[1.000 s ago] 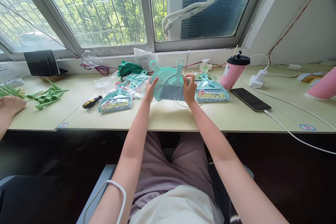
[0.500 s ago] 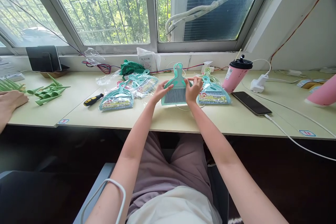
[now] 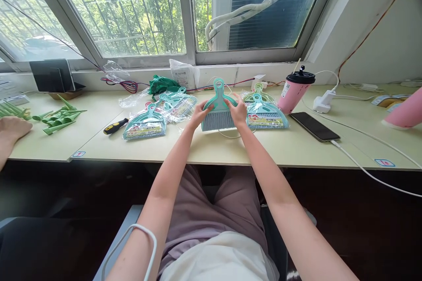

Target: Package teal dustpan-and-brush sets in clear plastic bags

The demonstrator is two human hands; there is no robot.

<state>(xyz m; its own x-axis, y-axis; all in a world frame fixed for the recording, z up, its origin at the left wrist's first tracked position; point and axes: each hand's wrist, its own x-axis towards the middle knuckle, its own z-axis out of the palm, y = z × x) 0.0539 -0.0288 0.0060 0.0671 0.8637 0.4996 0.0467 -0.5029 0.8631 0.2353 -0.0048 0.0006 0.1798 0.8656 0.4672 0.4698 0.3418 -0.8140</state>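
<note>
Brush-and-dustpan set [image 3: 218,116], teal with grey bristles, held handle-up over the counter [image 3: 217,153]; whether its lower edge touches is unclear. Left hand [image 3: 198,115] and right hand [image 3: 238,112] grip opposite sides, thumbs in front, the fingers behind largely hidden. Likely hazards: uneven thumb pressure could let the two pieces slide apart; a loosened grip could drop the set onto the thin cord [image 3: 230,137] lying nearby; a wide swing rightward could strike the wrapped set [image 3: 266,116] just beside the right hand and, beyond it, tip the pink cup [image 3: 292,95].

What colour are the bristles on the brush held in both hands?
Grey bristles, seen best in the head view.
</note>
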